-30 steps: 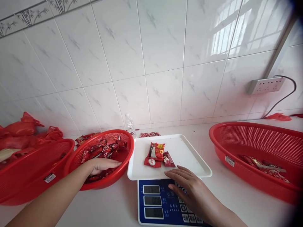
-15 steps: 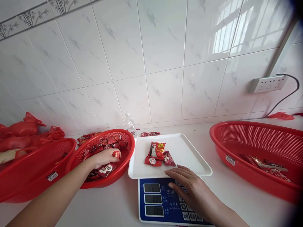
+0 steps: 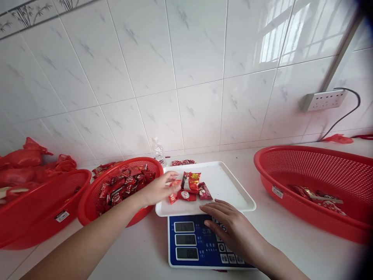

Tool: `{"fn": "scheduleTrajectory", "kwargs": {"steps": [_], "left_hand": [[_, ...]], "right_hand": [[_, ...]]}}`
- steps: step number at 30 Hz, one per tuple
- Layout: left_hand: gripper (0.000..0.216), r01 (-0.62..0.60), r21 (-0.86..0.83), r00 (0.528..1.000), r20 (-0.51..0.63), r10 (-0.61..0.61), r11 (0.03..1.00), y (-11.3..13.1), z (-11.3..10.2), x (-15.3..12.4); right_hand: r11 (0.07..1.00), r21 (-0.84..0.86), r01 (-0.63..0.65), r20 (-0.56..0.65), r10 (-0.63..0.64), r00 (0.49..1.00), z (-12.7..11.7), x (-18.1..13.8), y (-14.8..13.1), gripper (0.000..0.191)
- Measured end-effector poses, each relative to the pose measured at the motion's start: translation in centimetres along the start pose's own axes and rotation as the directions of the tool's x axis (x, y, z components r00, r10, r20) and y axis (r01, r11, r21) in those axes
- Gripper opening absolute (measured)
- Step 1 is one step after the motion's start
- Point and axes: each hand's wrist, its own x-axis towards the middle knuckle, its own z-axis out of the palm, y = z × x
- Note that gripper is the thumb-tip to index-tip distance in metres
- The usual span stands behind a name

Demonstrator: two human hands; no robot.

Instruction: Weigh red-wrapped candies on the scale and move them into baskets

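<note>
My left hand (image 3: 161, 189) is over the left side of the white tray (image 3: 233, 196), fingers apart. A small red packet (image 3: 173, 199) lies at its thumb, partly covered. Beside it on the tray are a larger red and gold packet (image 3: 191, 182), a red packet with a white label (image 3: 187, 195) and a dark red packet (image 3: 205, 191). The tray sits on a blue digital scale (image 3: 186, 245). My right hand (image 3: 230, 223) stretches flat over the scale's keypad, fingertips at the tray's front edge, holding nothing.
A red basket (image 3: 84, 210) of several small packets stands left of the tray, another red basket (image 3: 43, 217) beyond it. A large red basket (image 3: 291, 217) with some packets is at right. Behind the tray are a clear bottle (image 3: 158, 151) and packets (image 3: 183, 162). Red bags (image 3: 26, 159) lie far left.
My left hand has moved right, out of the packet basket to the tray, bringing the small red packet there. My right hand keeps its place by the tray edge. The view has shifted slightly.
</note>
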Motion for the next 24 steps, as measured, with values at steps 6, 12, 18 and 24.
{"fn": "scheduleTrajectory", "kwargs": {"steps": [6,12,18,24], "left_hand": [[0.087,-0.090,0.407,0.983,0.183,0.016,0.909,-0.9,4.0,0.5],[0.091,-0.200,0.370,0.970,0.206,0.130,0.907,-0.5,4.5,3.0],[0.045,0.053,0.444,0.957,-0.277,0.081,0.895,-2.3,-0.8,4.5],[0.013,0.346,0.490,0.937,-0.217,-0.273,0.800,-7.7,-6.2,0.6]], "right_hand": [[1.000,-0.012,0.007,-0.019,-0.008,1.000,0.0,0.0,-0.1,0.027],[1.000,-0.009,-0.018,-0.055,0.018,0.998,0.0,-0.1,0.3,0.030],[1.000,-0.029,-0.011,-0.061,0.009,0.998,0.0,0.0,0.3,0.027],[1.000,-0.020,0.003,-0.079,-0.005,0.997,-0.1,0.0,0.1,0.028]]}}
